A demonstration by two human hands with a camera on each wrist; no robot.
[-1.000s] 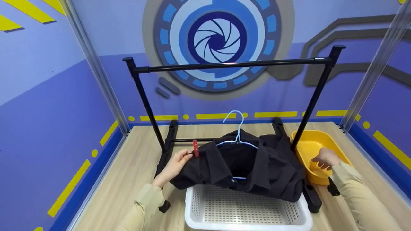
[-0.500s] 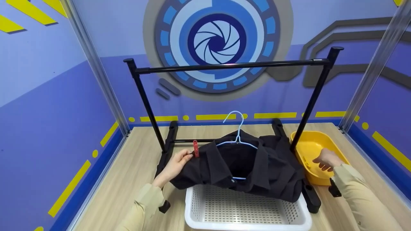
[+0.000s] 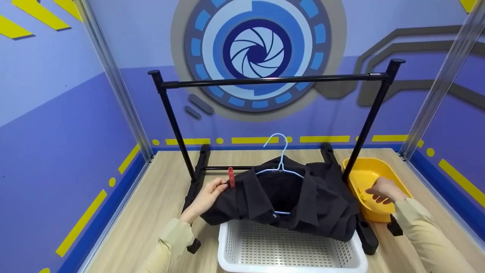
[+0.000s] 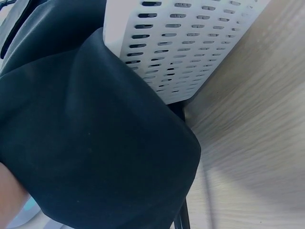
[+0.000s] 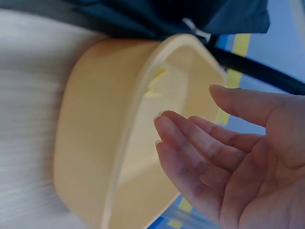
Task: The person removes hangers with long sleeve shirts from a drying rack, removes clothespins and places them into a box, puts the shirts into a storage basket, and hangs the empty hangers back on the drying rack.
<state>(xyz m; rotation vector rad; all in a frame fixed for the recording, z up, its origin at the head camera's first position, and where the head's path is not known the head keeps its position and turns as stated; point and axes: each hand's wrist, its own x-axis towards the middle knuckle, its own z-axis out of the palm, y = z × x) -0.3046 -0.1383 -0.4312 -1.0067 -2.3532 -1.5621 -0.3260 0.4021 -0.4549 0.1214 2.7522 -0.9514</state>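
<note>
A black collared shirt (image 3: 250, 206) lies over a light blue wire hanger (image 3: 282, 151). A red clothespin (image 3: 231, 178) is clipped at its left shoulder. Right beside that clothespin, my left hand (image 3: 206, 195) pinches the dark cloth; in the left wrist view the shirt (image 4: 109, 138) hides most of the hand. Over the yellow basin (image 3: 396, 172) hovers my right hand (image 3: 386, 189), its fingers loosely bent and holding nothing. Inside the basin, apart from the fingertips, lies a small yellow clothespin (image 5: 155, 83).
Beneath the shirt's front sits a white perforated basket (image 3: 291, 268). A black garment rack (image 3: 273, 80) spans the table (image 3: 151, 204), with its right post beside the basin. Printed wall panels (image 3: 75, 132) with metal posts enclose the back and sides.
One second ago the yellow clothespin was at my right fingertips; now it lies in the basin, apart from them. My left hand keeps its place on the shirt. The head view tilts slightly.
</note>
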